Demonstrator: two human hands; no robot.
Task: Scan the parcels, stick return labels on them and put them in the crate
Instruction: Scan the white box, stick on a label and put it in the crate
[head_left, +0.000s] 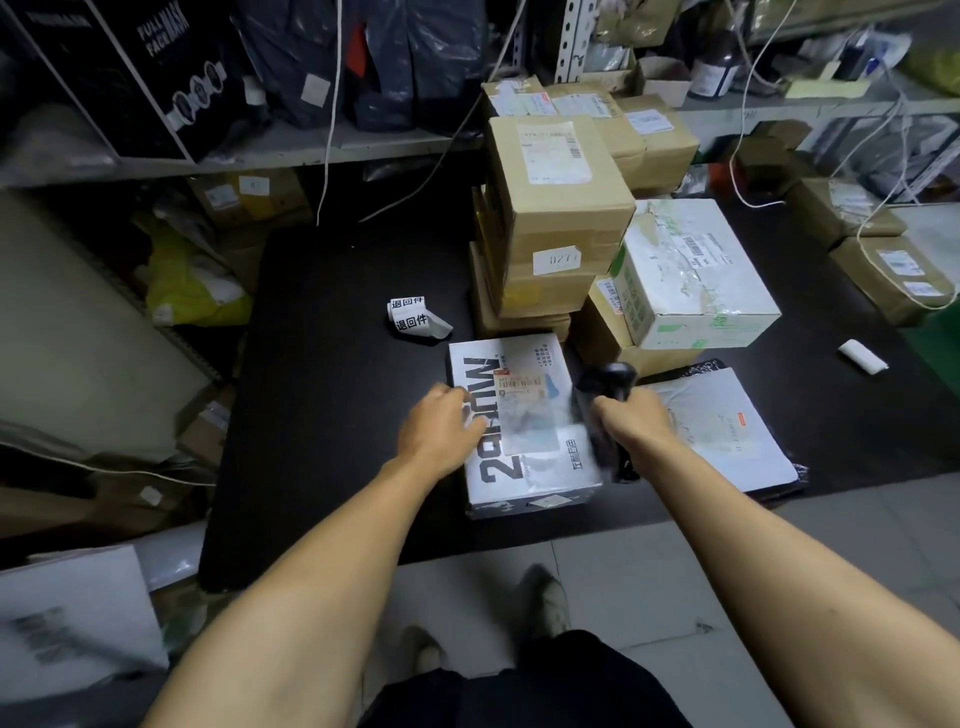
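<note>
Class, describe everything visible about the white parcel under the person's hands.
The white parcel is a flat cardboard-looking box printed with large black letters, lying flat near the black table's front edge. A shipping label is stuck on top. The left hand rests on its left side; the right hand holds a black scanner over it.

Parcel depot / returns storeroom.
You're at a black table (332, 415) stacked with labelled cardboard boxes (556, 208), metal shelving (311, 148) crammed with courier bags (415, 62).
</note>
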